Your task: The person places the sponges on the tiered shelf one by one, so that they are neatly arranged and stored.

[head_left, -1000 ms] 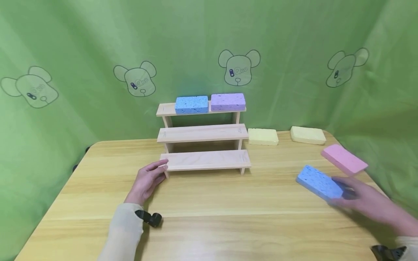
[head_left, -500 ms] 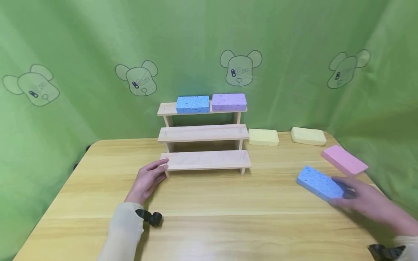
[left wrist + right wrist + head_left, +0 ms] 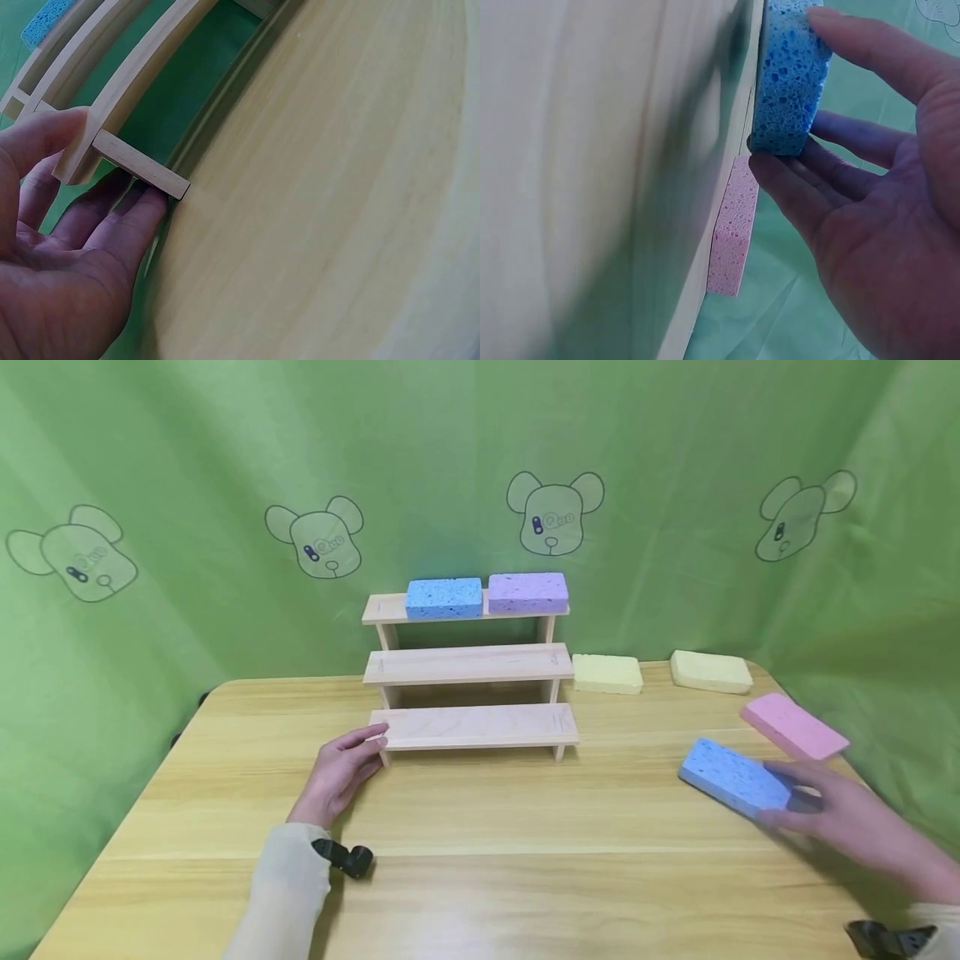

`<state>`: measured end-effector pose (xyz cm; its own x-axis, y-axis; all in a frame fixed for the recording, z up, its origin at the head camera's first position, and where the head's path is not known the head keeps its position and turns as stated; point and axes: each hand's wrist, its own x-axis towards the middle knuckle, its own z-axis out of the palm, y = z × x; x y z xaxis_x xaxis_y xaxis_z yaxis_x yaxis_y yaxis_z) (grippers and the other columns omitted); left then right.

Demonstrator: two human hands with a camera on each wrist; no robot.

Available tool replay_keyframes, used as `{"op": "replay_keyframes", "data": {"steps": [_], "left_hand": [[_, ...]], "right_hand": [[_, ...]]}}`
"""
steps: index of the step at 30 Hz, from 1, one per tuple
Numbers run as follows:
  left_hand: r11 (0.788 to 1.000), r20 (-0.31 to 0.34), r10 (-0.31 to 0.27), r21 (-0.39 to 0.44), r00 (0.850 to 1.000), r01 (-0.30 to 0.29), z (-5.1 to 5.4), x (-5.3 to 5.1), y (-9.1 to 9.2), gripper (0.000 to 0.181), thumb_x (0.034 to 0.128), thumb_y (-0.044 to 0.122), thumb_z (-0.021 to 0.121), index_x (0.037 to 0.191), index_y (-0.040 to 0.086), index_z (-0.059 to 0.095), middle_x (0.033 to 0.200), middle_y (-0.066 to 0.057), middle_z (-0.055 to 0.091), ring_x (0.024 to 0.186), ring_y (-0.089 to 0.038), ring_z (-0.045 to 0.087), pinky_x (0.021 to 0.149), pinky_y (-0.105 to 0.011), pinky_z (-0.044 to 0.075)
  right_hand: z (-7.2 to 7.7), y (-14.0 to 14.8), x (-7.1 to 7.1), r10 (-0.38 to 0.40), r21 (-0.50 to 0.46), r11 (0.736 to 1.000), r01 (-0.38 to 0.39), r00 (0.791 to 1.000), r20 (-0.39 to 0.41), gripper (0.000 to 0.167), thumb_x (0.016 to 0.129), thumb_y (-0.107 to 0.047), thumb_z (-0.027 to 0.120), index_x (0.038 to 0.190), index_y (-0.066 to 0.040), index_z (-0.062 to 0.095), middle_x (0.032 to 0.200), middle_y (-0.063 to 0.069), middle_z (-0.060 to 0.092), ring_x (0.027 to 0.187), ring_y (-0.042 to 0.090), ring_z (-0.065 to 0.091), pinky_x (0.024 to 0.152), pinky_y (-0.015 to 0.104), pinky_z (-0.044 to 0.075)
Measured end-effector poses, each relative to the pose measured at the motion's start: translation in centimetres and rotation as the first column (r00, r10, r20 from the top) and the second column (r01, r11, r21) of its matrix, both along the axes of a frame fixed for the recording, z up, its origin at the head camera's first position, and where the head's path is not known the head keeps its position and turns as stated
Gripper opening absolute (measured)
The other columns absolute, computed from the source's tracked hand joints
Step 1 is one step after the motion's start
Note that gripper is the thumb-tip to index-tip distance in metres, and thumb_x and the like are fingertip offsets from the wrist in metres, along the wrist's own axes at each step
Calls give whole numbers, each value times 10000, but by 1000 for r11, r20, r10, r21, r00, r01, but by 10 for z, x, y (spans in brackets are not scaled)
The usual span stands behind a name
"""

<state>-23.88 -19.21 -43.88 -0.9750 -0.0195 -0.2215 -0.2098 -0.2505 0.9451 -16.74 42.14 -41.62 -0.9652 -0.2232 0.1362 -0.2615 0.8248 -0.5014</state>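
Observation:
In the head view, my left hand (image 3: 343, 774) is at the left end of the lowest board of a three-tier wooden shelf (image 3: 472, 727). The left wrist view shows the thumb on top of the board (image 3: 124, 82), with the other fingers beside and under it by the leg. My right hand (image 3: 840, 806) holds a blue sponge (image 3: 735, 777) by its near right end, low at the right of the table. In the right wrist view, the thumb touches one edge of that sponge (image 3: 789, 82) and fingertips meet its end. The sponge's underside is hidden.
On the top tier sit another blue sponge (image 3: 444, 599) and a purple sponge (image 3: 528, 593). Two pale yellow sponges (image 3: 607, 674) lie along the table's back edge, right of the shelf. A pink sponge (image 3: 795, 727) is near the right edge. Green curtain (image 3: 450, 443) hangs behind.
The head view has shifted very slightly. Both hands stay nearly where they were, the left at the shelf and the right at the blue sponge.

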Motion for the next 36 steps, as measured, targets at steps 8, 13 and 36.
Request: {"op": "replay_keyframes", "data": {"steps": [8,13,36], "left_hand": [[1000,2,-6,-6,1000,6,1,0,0,448,916,8,659,1342,-64,540,1439,-130,457,1165,-232,566,1001,-357,479],[1000,0,-7,-18,1000,7,1,0,-1,457,919,21,663,1349,-64,536,1441,-131,457,1174,-233,559,1000,-353,479],[1000,-33,8,23,999,-7,-3,0,-1,384,906,8,676,1283,-32,616,1450,-144,449,1135,-219,591,971,-347,501]], "right_hand": [[5,-5,-6,28,0,1000,-28,997,-75,685,805,-169,818,1320,141,491,1285,401,464,1101,567,446,878,-56,123],[10,-11,-10,43,-21,999,-43,998,-42,683,819,-182,811,1342,118,489,1327,372,460,1096,563,471,838,-54,216],[26,-51,-35,118,-56,991,-120,992,-34,693,813,-216,822,1353,82,506,1330,322,465,1255,525,373,963,-1,156]]}}
